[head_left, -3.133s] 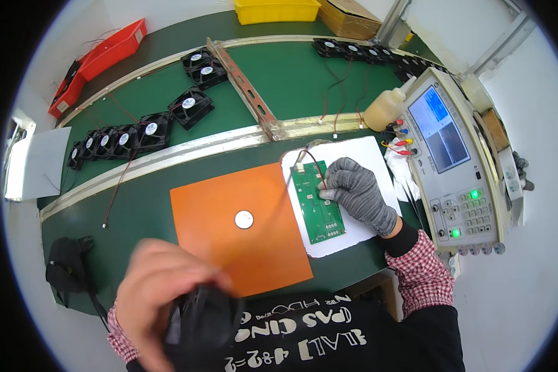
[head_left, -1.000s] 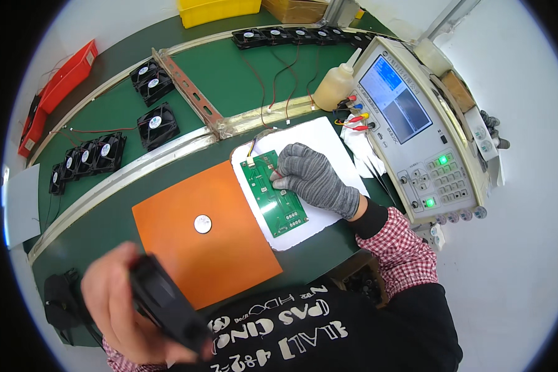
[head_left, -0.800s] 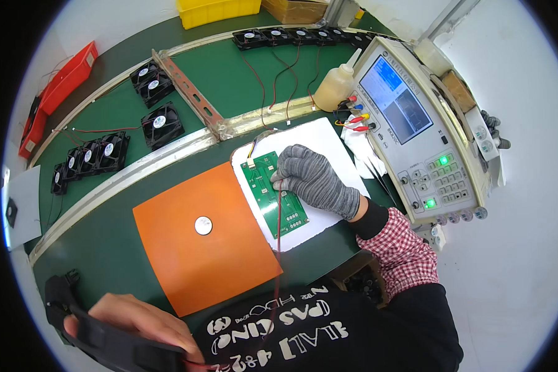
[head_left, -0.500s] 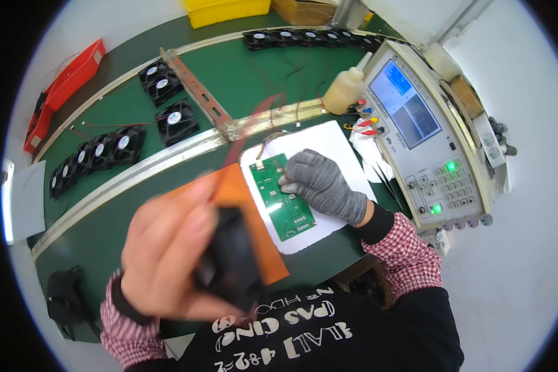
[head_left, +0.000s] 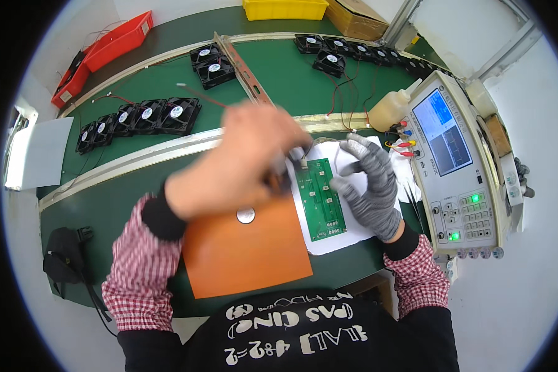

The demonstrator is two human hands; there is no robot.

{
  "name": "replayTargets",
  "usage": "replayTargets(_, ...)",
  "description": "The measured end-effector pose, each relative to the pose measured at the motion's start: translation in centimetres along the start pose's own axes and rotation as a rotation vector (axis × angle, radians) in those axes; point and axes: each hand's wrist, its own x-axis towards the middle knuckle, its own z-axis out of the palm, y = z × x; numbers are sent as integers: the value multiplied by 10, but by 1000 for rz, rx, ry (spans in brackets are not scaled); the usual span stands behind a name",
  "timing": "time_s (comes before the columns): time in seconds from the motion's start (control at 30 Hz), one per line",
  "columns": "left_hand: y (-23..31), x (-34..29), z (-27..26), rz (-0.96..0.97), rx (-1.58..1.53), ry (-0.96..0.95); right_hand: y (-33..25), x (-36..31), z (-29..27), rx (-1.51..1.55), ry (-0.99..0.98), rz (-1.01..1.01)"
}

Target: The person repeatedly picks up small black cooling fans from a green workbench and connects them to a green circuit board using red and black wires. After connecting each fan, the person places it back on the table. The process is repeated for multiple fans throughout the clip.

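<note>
Green bench (head_left: pixel 99 226): two hands (head_left: pixel 254 146) (head_left: pixel 376 191), one circuit board (head_left: pixel 320 204).

The green table (head_left: pixel 93 211) had an orange sheet (head_left: pixel 248 254) near the middle and black fans (head_left: pixel 147 115) at the upper left.

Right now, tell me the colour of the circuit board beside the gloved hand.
The circuit board is green; the head view shows it best.
</note>
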Motion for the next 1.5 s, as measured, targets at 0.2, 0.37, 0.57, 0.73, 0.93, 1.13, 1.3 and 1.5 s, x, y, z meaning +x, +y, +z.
replayTargets(0.2, 88, -69, -6, 299, -201, -386, -36, 7, 14, -66, -482, -539)
replayTargets(0.37, 31, -94, -42, -361, 577, -93, 5, 15, -8, -475, -404, -291)
replayTargets(0.57, 43, -105, -21, -220, 207, 158, 22, 0, 3, 193, -285, 237)
replayTargets(0.73, 53, -95, -12, -166, 214, -217, 25, -1, 7, 240, -352, 169)
replayTargets(0.93, 48, -106, 1, -464, -136, 8, 21, 0, 12, 78, -364, 131)
replayTargets(1.13, 67, -101, 7, -298, 124, -5, 27, -1, 18, 207, -365, 53)
replayTargets(1.3, 94, -110, -41, -132, -736, 99, 32, -6, 11, 191, -306, 51)
replayTargets(1.5, 131, -96, -52, -658, -198, 347, 31, -5, 13, 176, -329, 59)
